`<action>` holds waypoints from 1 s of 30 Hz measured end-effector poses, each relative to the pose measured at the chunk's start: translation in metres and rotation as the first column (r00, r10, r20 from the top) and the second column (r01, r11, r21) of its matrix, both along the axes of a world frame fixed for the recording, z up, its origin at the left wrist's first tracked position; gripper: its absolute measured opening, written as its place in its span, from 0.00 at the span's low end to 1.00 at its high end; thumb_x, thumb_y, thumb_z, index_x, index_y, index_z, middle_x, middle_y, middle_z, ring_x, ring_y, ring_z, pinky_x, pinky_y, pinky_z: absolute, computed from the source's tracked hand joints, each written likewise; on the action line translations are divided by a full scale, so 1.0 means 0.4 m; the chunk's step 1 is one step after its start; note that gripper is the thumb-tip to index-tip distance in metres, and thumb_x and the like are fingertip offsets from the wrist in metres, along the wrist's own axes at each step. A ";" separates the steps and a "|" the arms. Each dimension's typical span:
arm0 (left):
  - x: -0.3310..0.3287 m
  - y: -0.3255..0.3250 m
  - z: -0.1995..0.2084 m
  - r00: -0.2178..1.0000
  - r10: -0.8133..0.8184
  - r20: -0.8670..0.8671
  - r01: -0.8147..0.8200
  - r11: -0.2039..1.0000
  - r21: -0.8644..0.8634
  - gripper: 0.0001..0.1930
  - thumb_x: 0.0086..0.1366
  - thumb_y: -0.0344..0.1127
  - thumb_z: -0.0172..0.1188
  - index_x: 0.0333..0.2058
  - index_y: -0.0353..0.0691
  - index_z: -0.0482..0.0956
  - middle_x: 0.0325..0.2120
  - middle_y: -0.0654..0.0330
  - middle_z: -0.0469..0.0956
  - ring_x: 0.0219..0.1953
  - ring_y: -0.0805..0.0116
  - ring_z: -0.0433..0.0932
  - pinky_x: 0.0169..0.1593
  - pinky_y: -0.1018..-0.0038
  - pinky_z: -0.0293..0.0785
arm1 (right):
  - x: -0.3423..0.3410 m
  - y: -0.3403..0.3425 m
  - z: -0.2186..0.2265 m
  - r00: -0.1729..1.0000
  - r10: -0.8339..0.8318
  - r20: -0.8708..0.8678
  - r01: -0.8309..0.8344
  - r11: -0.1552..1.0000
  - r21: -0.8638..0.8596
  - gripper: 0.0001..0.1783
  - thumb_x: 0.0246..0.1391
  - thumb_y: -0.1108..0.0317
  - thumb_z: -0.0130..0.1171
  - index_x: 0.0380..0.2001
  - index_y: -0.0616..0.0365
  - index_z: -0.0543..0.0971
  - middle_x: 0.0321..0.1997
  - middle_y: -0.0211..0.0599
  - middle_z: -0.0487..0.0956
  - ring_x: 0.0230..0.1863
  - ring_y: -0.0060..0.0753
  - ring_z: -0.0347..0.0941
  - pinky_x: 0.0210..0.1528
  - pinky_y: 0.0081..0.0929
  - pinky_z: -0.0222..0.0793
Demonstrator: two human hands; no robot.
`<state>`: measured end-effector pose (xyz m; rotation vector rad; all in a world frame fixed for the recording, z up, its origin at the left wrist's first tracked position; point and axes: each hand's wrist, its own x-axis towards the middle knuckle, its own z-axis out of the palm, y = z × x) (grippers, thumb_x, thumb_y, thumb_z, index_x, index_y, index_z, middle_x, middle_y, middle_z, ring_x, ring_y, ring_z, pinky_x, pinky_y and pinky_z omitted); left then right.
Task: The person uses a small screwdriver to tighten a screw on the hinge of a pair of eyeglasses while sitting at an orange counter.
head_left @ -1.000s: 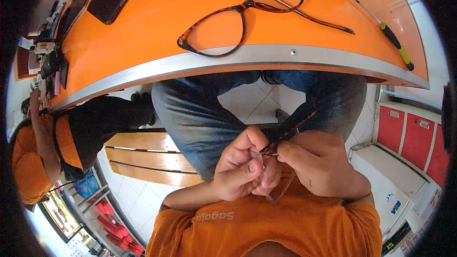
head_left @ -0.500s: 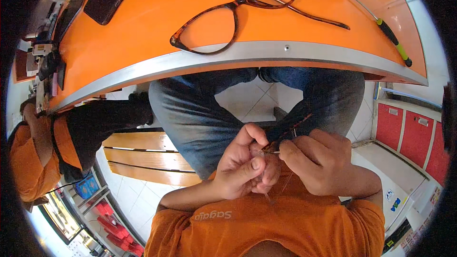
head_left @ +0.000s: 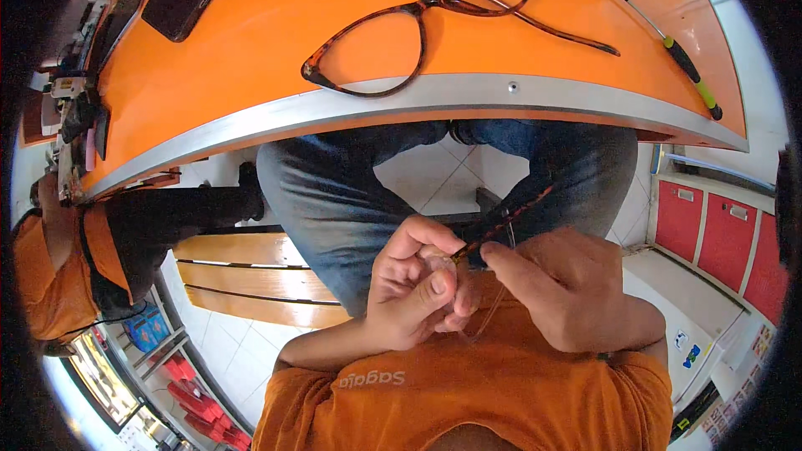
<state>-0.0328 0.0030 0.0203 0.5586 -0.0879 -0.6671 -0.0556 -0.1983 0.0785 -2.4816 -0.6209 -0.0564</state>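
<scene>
My left hand (head_left: 415,288) is closed around a clear, crumpled-looking piece (head_left: 439,260) and one end of a tortoiseshell eyeglass temple (head_left: 505,224), which slants up to the right above my lap. My right hand (head_left: 568,288) is curled, its index fingertip beside the temple close to the left fingers. Whatever lies inside its fist is hidden. A thin clear strip (head_left: 504,288) hangs between the two hands. On the orange table ahead, a tortoiseshell eyeglass frame (head_left: 422,38) lies with a lens rim near the metal edge; one temple (head_left: 551,29) rests behind it.
The orange table (head_left: 251,50) has a metal edge strip (head_left: 468,89) in front of my knees. A black phone (head_left: 185,0) lies at its left, a green-and-black screwdriver (head_left: 689,67) at its right. Another person in an orange top (head_left: 50,276) is at the left, near a wooden bench (head_left: 251,271).
My right hand has shifted its grip and blurs slightly; the dark pointed thing at its fingertips no longer shows. More of the temple and the clear strip is visible. The left hand stays nearly in place.
</scene>
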 end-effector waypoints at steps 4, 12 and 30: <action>-0.014 -0.008 -0.003 0.988 0.107 0.108 -0.113 0.992 0.049 0.15 0.68 0.35 0.57 0.49 0.40 0.64 0.24 0.54 0.75 0.18 0.76 0.67 0.18 0.81 0.59 | -0.003 0.012 -0.003 1.000 -0.016 0.004 0.015 0.999 0.039 0.26 0.41 0.67 0.60 0.48 0.56 0.77 0.23 0.30 0.71 0.21 0.30 0.70 0.18 0.30 0.67; -0.016 0.001 0.001 0.966 0.162 0.203 -0.201 0.962 0.186 0.15 0.66 0.33 0.59 0.47 0.38 0.66 0.26 0.54 0.78 0.20 0.77 0.71 0.22 0.82 0.66 | 0.000 0.015 0.011 0.996 0.010 -0.084 -0.006 0.999 0.049 0.26 0.43 0.68 0.59 0.50 0.56 0.76 0.24 0.35 0.72 0.22 0.34 0.72 0.19 0.32 0.69; -0.018 0.008 0.001 0.972 0.141 0.189 -0.184 0.954 0.236 0.15 0.65 0.32 0.60 0.46 0.36 0.66 0.25 0.54 0.79 0.22 0.76 0.74 0.26 0.81 0.70 | -0.004 0.014 0.008 0.999 -0.008 -0.036 0.008 1.000 0.023 0.25 0.42 0.66 0.60 0.48 0.52 0.77 0.22 0.30 0.71 0.20 0.29 0.70 0.17 0.28 0.68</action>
